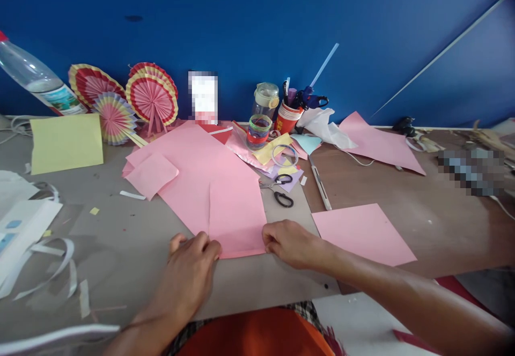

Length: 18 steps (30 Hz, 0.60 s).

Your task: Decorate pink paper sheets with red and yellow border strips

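Note:
A pink sheet of paper [237,214] lies in front of me, a narrow strip folded along its near edge. My left hand [193,265] pinches the near left corner, fingers bent. At the near right corner, my right hand [287,242] is closed on the same sheet with curled fingers. Beneath and behind it rests a larger pink sheet [193,157], with a smaller pink piece [151,175] on its left part. Black-handled scissors [284,190] lie just beyond the held sheet's right side. Another pink sheet [364,232] is flat to the right of my right hand.
Paper fans [153,96] lean at the back left beside a plastic bottle [48,77]. A red paper cup [287,117] of tools, a clear jar [266,98] and tape rolls [258,131] stand at the back. A utility knife [321,184] and yellow sheet [67,143] also lie there.

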Each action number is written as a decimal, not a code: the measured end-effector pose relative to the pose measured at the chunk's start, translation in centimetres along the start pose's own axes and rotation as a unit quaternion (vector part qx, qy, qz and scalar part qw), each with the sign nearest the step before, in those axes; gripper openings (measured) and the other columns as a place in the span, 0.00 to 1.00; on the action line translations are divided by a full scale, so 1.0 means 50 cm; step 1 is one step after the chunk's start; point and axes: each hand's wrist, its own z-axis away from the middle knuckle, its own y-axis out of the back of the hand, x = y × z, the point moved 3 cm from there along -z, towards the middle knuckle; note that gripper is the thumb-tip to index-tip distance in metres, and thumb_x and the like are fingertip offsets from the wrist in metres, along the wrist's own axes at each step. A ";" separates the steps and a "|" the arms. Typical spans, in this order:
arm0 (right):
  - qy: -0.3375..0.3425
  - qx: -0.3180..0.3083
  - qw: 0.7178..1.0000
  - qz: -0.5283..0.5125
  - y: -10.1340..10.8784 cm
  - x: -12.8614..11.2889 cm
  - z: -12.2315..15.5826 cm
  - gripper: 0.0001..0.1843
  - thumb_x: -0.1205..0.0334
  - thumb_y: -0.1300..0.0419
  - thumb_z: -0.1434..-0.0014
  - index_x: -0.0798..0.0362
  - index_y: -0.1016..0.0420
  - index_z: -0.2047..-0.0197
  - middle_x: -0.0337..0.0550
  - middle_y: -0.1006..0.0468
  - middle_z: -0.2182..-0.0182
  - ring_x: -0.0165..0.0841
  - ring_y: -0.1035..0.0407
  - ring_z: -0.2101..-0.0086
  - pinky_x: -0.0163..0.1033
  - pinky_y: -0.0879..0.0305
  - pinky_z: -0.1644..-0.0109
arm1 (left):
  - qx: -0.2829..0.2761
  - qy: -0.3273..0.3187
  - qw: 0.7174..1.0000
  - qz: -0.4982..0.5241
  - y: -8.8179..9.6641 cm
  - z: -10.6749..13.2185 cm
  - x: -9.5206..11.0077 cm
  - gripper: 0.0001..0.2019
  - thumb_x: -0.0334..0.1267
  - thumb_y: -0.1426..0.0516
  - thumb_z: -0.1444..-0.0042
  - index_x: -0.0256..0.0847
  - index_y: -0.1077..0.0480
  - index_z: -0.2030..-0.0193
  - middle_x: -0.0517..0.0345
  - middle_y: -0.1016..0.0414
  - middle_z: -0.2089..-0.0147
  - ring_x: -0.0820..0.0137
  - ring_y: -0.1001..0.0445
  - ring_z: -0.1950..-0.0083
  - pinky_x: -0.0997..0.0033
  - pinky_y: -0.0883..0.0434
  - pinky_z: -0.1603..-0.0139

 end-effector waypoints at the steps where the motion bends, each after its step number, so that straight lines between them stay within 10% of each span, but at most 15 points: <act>1: -0.002 -0.002 1.000 0.008 0.001 -0.002 -0.001 0.07 0.73 0.46 0.48 0.53 0.32 0.74 0.38 0.23 0.72 0.28 0.33 0.71 0.31 0.47 0.70 | 0.002 0.001 1.000 -0.004 -0.002 0.001 -0.001 0.17 0.25 0.56 0.40 0.43 0.29 0.68 0.61 0.31 0.70 0.70 0.32 0.70 0.58 0.45 0.51; 12: -0.010 -0.017 0.994 0.111 0.005 -0.007 -0.003 0.04 0.67 0.42 0.43 0.53 0.32 0.71 0.39 0.24 0.72 0.30 0.33 0.71 0.34 0.52 0.72 | 0.001 0.007 1.000 -0.004 -0.019 0.005 -0.010 0.16 0.25 0.58 0.40 0.42 0.32 0.67 0.61 0.31 0.69 0.70 0.32 0.70 0.60 0.44 0.53; 18: 0.100 0.055 0.958 0.265 -0.019 -0.025 0.020 0.06 0.73 0.43 0.45 0.55 0.31 0.64 0.46 0.27 0.64 0.33 0.34 0.69 0.39 0.50 0.65 | 0.016 -0.022 1.000 -0.001 -0.026 0.013 -0.011 0.17 0.24 0.56 0.41 0.44 0.29 0.65 0.61 0.33 0.67 0.73 0.32 0.70 0.62 0.44 0.53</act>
